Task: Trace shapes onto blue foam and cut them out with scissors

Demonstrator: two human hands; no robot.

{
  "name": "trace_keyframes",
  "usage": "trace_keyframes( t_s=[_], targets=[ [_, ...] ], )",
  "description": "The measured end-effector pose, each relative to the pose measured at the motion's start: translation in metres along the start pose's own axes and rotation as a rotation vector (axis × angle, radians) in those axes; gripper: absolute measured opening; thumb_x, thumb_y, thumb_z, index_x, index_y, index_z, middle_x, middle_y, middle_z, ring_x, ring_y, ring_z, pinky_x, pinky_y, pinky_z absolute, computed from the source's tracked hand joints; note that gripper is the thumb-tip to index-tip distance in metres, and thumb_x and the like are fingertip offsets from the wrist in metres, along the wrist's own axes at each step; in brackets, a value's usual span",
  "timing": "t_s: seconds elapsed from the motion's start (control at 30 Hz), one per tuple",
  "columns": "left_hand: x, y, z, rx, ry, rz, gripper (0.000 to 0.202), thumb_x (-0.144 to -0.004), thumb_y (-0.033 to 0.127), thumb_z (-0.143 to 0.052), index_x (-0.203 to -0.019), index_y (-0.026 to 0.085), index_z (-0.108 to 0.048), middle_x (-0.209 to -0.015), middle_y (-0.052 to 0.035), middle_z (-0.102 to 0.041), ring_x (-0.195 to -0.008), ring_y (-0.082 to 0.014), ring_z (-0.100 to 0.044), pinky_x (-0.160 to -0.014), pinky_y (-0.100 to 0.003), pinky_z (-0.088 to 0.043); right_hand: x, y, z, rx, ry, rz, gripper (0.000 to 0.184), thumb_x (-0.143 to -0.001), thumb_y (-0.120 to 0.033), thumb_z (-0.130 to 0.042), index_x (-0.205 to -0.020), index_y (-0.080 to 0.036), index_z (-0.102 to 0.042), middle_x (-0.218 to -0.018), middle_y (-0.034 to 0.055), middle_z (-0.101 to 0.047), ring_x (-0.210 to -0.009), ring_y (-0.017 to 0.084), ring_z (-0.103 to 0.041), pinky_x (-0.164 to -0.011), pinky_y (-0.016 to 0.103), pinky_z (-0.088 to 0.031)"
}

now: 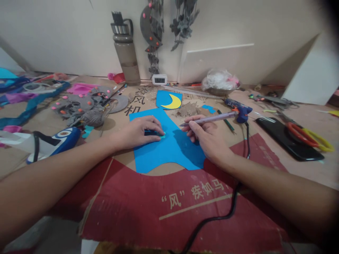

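Observation:
A blue sheet (pixel 169 148) with curved cut edges lies on the cardboard in front of me. My left hand (pixel 147 132) rests on it, thumb and fingertips closing on a small turquoise cut-out (pixel 163 135) that lies flat against the sheet; most of this piece is hidden under the fingers. Over the sheet's right side, my right hand (pixel 203 135) is closed around a pen (pixel 214 118). Its tip points left toward the cut-out, apart from it. Just beyond the sheet, a yellow crescent moon (pixel 172 102) lies on a smaller blue piece (pixel 161 97).
To the right are a blue glue gun (pixel 242 113) with a black cord, a green pencil (pixel 226 121), a black phone (pixel 288 139) and scissors (pixel 308 135). Grey felt pieces (pixel 79 106) lie left. A bottle (pixel 126 53) and small clock (pixel 159 79) stand behind.

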State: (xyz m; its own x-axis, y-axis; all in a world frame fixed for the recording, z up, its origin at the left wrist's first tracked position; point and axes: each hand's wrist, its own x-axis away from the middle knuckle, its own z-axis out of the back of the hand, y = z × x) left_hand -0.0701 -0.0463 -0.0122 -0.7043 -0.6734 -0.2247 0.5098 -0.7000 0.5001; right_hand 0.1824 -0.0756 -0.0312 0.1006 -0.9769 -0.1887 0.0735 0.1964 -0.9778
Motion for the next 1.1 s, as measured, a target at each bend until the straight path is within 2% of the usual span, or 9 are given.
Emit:
trace_keyframes(
  t_s=[0.2, 0.43, 0.63, 0.73, 0.87, 1.0, 1.1],
  targets=[
    [0.002, -0.004, -0.005, 0.009, 0.039, 0.009, 0.017, -0.09, 0.033, -0.069, -0.101, 0.023, -0.078, -0.111, -0.0057, -0.071, -0.104, -0.0184, -0.065, -0.097, -0.033, -0.05, 0.002, -0.003, 0.002, 0.054, -0.014, 0.047, 0.03, -0.092, -0.049, -0.062, -0.091, -0.018, -0.063, -0.073, 0.0019, -0.069, -0.061, 0.012, -0.059, -0.056, 0.026, -0.048],
    [0.0, -0.009, -0.006, 0.045, 0.05, 0.008, 0.013, -0.089, 0.03, -0.069, -0.096, 0.024, -0.078, -0.107, -0.0039, -0.071, -0.101, -0.0174, -0.066, -0.095, -0.031, -0.05, 0.007, -0.021, 0.003, 0.295, -0.254, 0.143, 0.024, -0.093, -0.044, -0.064, -0.094, -0.019, -0.066, -0.081, 0.0039, -0.071, -0.075, 0.017, -0.068, -0.065, 0.03, -0.053],
    [-0.001, -0.008, -0.006, 0.059, 0.061, 0.001, 0.012, -0.088, 0.029, -0.07, -0.094, 0.023, -0.078, -0.103, -0.0033, -0.073, -0.097, -0.0167, -0.066, -0.091, -0.031, -0.05, 0.0, -0.038, -0.005, 0.33, -0.33, 0.196, 0.023, -0.093, -0.041, -0.064, -0.09, -0.018, -0.065, -0.081, 0.0036, -0.069, -0.073, 0.016, -0.067, -0.062, 0.028, -0.051],
    [0.0, -0.008, -0.007, 0.076, 0.061, 0.005, 0.011, -0.087, 0.029, -0.07, -0.094, 0.023, -0.078, -0.103, -0.0031, -0.073, -0.098, -0.0174, -0.066, -0.091, -0.031, -0.05, -0.007, -0.034, -0.01, 0.34, -0.338, 0.188, 0.03, -0.094, -0.047, -0.062, -0.088, -0.018, -0.064, -0.075, 0.0019, -0.067, -0.067, 0.014, -0.063, -0.062, 0.028, -0.05],
    [-0.001, -0.008, -0.006, 0.069, 0.059, 0.029, 0.011, -0.087, 0.029, -0.071, -0.093, 0.023, -0.078, -0.103, -0.0029, -0.073, -0.099, -0.0178, -0.066, -0.092, -0.031, -0.05, -0.015, -0.018, -0.012, 0.341, -0.392, 0.193, 0.038, -0.095, -0.051, -0.059, -0.076, -0.018, -0.064, -0.08, 0.0036, -0.066, -0.069, 0.013, -0.06, -0.064, 0.028, -0.049],
    [-0.001, -0.005, -0.005, 0.05, 0.041, 0.048, 0.012, -0.087, 0.028, -0.07, -0.093, 0.022, -0.078, -0.104, -0.0029, -0.072, -0.1, -0.0174, -0.065, -0.092, -0.029, -0.049, -0.018, -0.01, -0.01, 0.293, -0.472, 0.153, 0.035, -0.096, -0.047, -0.059, -0.078, -0.017, -0.065, -0.082, 0.0033, -0.064, -0.068, 0.012, -0.059, -0.064, 0.027, -0.048],
    [-0.001, -0.005, -0.004, 0.045, 0.032, 0.056, 0.013, -0.087, 0.03, -0.069, -0.093, 0.022, -0.078, -0.104, -0.0029, -0.072, -0.099, -0.0173, -0.065, -0.091, -0.029, -0.049, -0.019, -0.01, -0.009, 0.294, -0.503, 0.157, 0.036, -0.096, -0.041, -0.059, -0.071, -0.016, -0.063, -0.088, 0.005, -0.065, -0.069, 0.011, -0.058, -0.064, 0.026, -0.047]
  ],
)
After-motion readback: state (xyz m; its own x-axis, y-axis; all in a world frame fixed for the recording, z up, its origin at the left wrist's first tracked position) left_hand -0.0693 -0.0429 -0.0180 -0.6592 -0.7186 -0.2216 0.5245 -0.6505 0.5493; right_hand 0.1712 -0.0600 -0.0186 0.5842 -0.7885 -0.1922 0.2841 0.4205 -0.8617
